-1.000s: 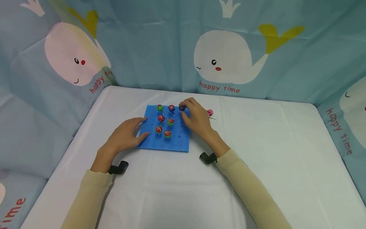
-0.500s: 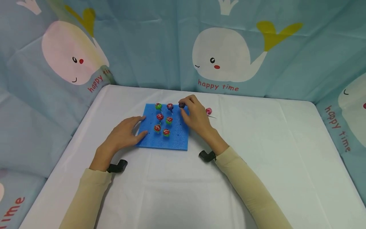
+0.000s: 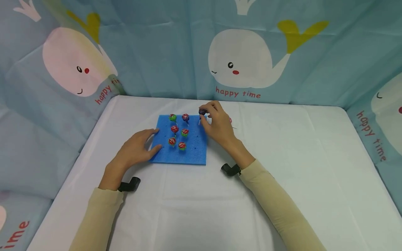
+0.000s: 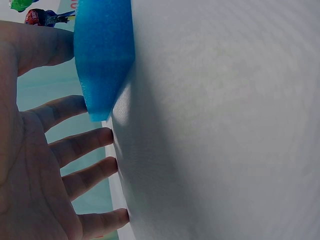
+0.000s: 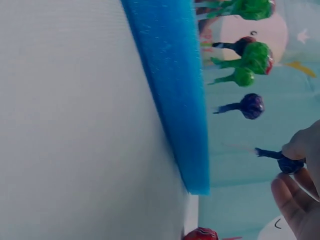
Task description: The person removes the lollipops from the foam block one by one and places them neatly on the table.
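Note:
My right hand [image 3: 220, 126] pinches a dark blue-purple lollipop [image 3: 202, 112] by its head, over the far right corner of a blue foam board [image 3: 191, 157]. In the right wrist view, the pale stick of this wrapped lollipop [image 5: 290, 164] points toward the board, its tip near the top surface. Against the board's left edge rests my left hand [image 3: 134, 148], fingers spread; in the left wrist view its thumb [image 4: 47, 47] touches the foam. Several lollipops stand upright in the board, among them a green one [image 3: 172, 118], a purple one [image 3: 185, 118] and a red-green one [image 3: 182, 145].
A pink-red lollipop [image 3: 230, 120] lies on the white table [image 3: 194, 205] behind my right hand, mostly hidden in the head view. Small holes dot the board. A blue whale-print curtain [image 3: 157, 52] hangs behind and beside the table.
My right hand has risen slightly with the dark lollipop, and its stick now shows below the fingers. The left hand stays at the board's edge.

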The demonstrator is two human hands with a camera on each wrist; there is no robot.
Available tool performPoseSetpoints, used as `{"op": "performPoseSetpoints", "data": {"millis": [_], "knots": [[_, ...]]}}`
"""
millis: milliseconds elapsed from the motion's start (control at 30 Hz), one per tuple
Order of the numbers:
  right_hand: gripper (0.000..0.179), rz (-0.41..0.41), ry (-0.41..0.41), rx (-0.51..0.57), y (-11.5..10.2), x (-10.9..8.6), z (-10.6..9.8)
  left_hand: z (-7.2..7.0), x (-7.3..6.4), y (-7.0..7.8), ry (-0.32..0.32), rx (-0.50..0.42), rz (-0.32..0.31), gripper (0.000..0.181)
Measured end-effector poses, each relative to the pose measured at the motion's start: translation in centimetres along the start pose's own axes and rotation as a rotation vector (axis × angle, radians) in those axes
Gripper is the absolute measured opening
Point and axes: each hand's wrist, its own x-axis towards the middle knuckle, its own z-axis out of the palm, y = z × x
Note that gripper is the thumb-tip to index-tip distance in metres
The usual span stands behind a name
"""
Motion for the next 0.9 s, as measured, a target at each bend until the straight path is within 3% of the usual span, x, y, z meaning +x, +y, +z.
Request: {"op": "performPoseSetpoints", "data": {"millis": [267, 533, 900], "knots": [[0.022, 0.032, -0.048, 0.03, -0.1, -0.3, -1.3, 0.1, -0.3, -0.2, -0.013, 0.0, -0.006, 0.075], [0.021, 0.063, -0.073, 0.031, 0.1, 0.0, -2.2, -0.6, 0.3, -0.1, -0.009, 0.01, -0.003, 0.074], [0.023, 0.135, -0.096, 0.022, 2.4, -1.2, -5.6, 0.0, 0.2, -0.3, -0.013, -0.006, -0.009, 0.075]]}}
